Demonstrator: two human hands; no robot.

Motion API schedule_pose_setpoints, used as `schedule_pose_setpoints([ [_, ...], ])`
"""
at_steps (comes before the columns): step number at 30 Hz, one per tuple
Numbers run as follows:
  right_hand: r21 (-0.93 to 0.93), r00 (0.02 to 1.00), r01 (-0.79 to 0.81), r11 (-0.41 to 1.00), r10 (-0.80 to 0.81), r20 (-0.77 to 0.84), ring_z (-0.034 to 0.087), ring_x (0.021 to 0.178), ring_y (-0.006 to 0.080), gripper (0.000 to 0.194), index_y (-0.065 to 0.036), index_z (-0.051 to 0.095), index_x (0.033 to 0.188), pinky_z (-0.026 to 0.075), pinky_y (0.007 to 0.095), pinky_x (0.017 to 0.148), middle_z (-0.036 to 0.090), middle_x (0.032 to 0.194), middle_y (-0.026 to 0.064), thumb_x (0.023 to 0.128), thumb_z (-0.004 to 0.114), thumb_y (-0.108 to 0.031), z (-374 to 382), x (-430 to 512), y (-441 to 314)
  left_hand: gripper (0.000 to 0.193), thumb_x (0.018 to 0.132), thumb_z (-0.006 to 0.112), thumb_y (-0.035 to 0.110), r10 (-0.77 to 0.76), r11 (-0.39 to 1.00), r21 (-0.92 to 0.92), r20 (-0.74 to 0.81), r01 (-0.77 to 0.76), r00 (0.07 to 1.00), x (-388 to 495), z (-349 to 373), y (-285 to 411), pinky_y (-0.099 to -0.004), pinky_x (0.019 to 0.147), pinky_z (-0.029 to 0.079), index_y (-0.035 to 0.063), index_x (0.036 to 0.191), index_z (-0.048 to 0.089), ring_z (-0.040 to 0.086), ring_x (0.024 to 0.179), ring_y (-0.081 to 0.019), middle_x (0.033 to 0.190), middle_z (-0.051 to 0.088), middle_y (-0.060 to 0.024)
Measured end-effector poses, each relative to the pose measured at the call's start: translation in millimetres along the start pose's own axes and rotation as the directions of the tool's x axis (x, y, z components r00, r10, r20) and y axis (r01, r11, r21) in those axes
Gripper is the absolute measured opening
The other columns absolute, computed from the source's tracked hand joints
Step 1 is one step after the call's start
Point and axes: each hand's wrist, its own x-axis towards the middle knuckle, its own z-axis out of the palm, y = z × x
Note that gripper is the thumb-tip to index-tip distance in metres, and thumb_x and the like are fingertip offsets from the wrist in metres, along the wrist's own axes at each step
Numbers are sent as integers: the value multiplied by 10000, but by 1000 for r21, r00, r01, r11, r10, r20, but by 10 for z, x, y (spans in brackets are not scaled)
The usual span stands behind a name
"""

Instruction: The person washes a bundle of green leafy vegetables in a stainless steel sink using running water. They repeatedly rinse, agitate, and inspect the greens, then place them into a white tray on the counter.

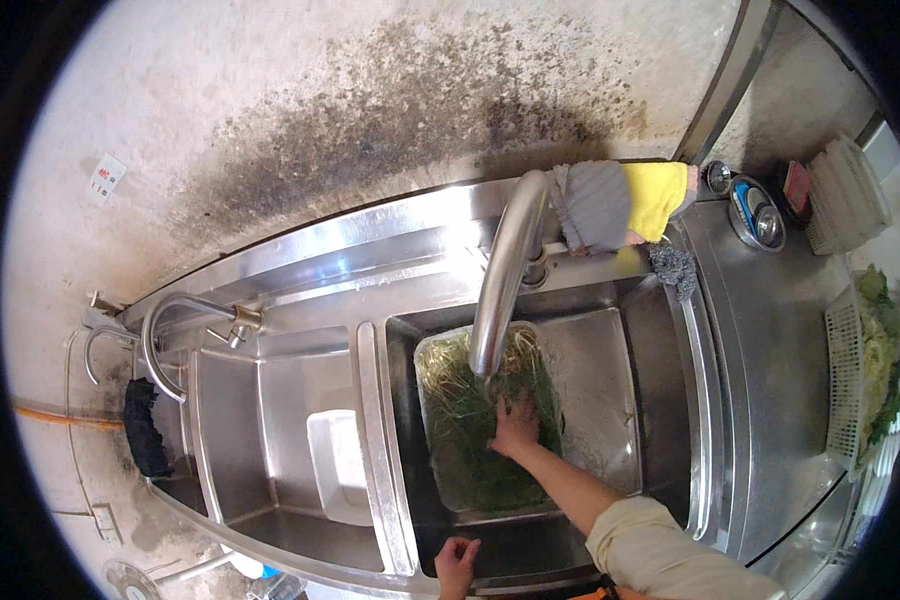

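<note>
My right hand reaches into a tray in the right-hand sink basin. Its fingertips are blurred among long green stalks with pale root ends, perhaps scallions or chives, so their grip is hard to make out. A curved steel faucet hangs right above the greens, and water spreads over the basin floor beside the tray. My left hand is loosely curled over the sink's front edge, apart from the greens. Nothing shows in it, and a small gap separates thumb and finger.
To the left, a basin holds a white plastic container beneath another faucet. Grey and yellow cloths drape behind the basin, near a steel-wool scourer. A metal bowl and a white basket of leafy greens stand right.
</note>
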Motion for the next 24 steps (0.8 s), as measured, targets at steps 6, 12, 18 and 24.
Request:
schedule_pose_setpoints([
  [6,167,966,106,980,-62,-251,257,1265,441,923,-34,204,1383,268,529,1011,208,1386,276,698,733,-356,-202,-347,40,221,824,646,260,140,883,456,-25,-114,990,-2,-39,-13,-372,583,452,59,770,572,580,626,-254,683,583,-129],
  [12,446,969,-115,888,199,-148,210,1277,457,974,-4,112,1395,217,555,1025,136,1408,299,720,716,-362,77,-98,-75,195,736,727,198,481,716,606,-69,-346,874,122,31,-296,-329,516,450,64,689,593,576,550,-211,616,580,-62],
  [18,340,904,51,939,101,-416,348,1209,366,712,-86,354,1302,260,516,994,341,1333,168,714,705,-283,26,-283,-39,194,697,737,196,525,741,552,-122,-382,842,149,35,-447,-371,494,425,95,649,578,553,536,-258,601,552,-72],
  [24,242,665,187,952,59,-745,470,1015,296,210,-109,634,921,353,477,857,543,1005,63,715,665,-138,-446,-112,525,201,693,737,222,467,734,608,-128,-303,875,135,37,-436,-391,514,425,106,653,578,557,561,-265,613,553,-71],
])
